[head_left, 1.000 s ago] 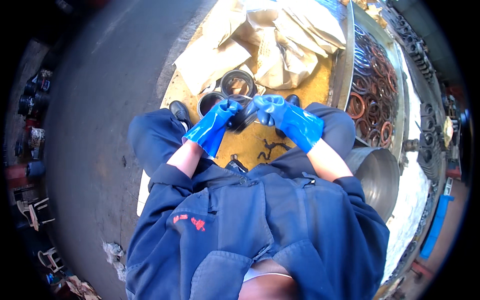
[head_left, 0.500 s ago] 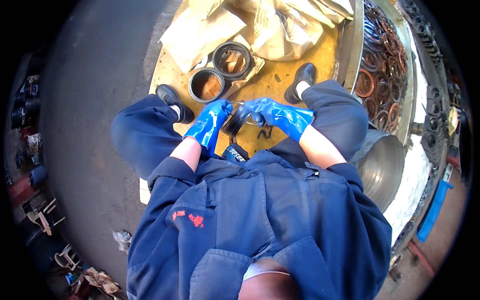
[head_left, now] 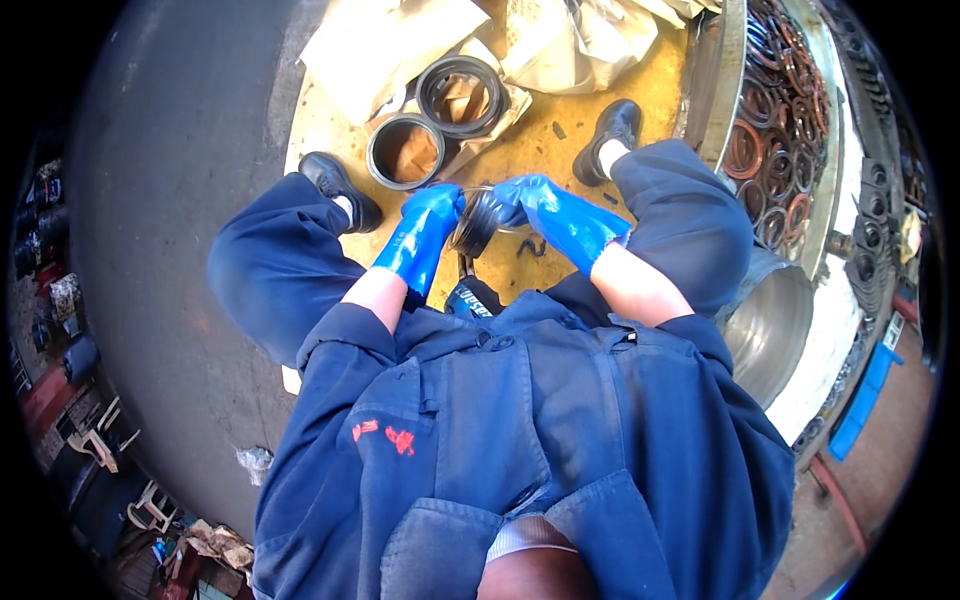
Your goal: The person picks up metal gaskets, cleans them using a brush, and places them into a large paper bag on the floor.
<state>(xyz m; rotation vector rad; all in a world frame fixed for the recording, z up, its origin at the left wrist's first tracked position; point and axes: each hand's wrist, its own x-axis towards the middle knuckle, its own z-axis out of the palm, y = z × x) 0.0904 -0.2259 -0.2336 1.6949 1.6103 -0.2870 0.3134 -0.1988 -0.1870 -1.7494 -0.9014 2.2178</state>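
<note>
Both hands wear long blue rubber gloves and meet in front of my lap. Between them is a bundle of thin black rings [head_left: 474, 230], tilted over the yellow floor. My left hand [head_left: 430, 222] is closed at the bundle's left edge. My right hand [head_left: 538, 205] has its fingers curled at the bundle's upper right side. A thin wire-like strand [head_left: 477, 188] spans the gap between the two hands above the rings. The gloves hide exactly how the fingers grip it. Just beyond the hands, two larger stacks of black rings, a near one [head_left: 378, 158] and a farther one [head_left: 425, 95], stand side by side.
Brown paper sheets and bags [head_left: 395, 45] lie behind the stacks. On the right, a metal-walled bin [head_left: 735, 80] holds many black and reddish rings. A shiny metal cylinder [head_left: 770, 325] stands beside my right knee. Small black scraps [head_left: 531, 247] dot the yellow floor [head_left: 560, 165].
My right hand has turned slightly and its fingers are drawn in closer to the ring bundle. Both hands stay together at the rings. The whole view has shifted a little.
</note>
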